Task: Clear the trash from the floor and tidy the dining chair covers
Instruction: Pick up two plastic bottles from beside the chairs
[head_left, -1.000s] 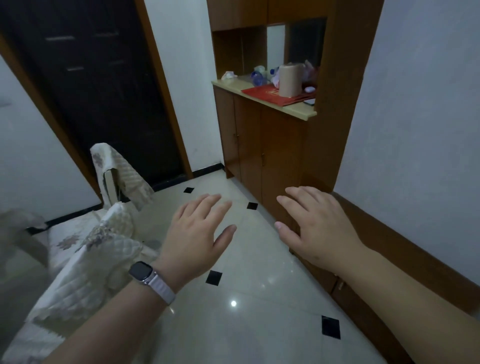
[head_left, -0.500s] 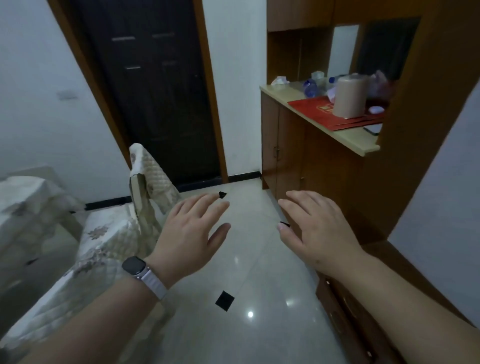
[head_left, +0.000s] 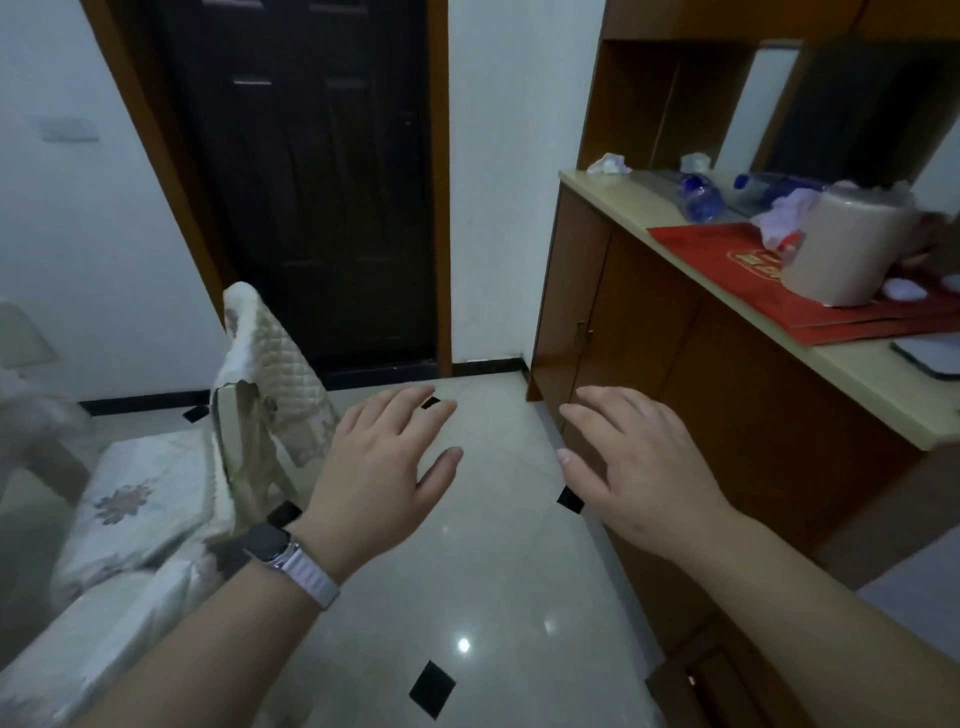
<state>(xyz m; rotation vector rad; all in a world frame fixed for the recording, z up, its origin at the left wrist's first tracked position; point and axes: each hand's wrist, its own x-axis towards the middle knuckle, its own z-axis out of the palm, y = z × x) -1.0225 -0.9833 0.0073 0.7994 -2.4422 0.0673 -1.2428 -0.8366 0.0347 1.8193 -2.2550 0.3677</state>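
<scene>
**A:** Which step is this? Left hand (head_left: 384, 467) and right hand (head_left: 639, 467) hover over the tile floor (head_left: 483, 597), fingers spread, holding nothing.

**B:** Covers, I'd guess. No trash in sight. The quilted chair cover (head_left: 275, 343) hangs crooked just left, so reach that way. The cabinet (head_left: 623, 322) crowds the right and the middle's open.

No legible text, brand, number or sign is found in this view. The only printed marking stands on the red folder (head_left: 696, 241) lying on the bench (head_left: 618, 200): a gold block of characters near its upper edge, just beside the beige container (head_left: 841, 249), too blurred to read. Any print on the blue bottle (head_left: 698, 196) at the back of the bench cannot be made out, and the face of the wristwatch (head_left: 265, 543) is dark, showing no figures.
</scene>
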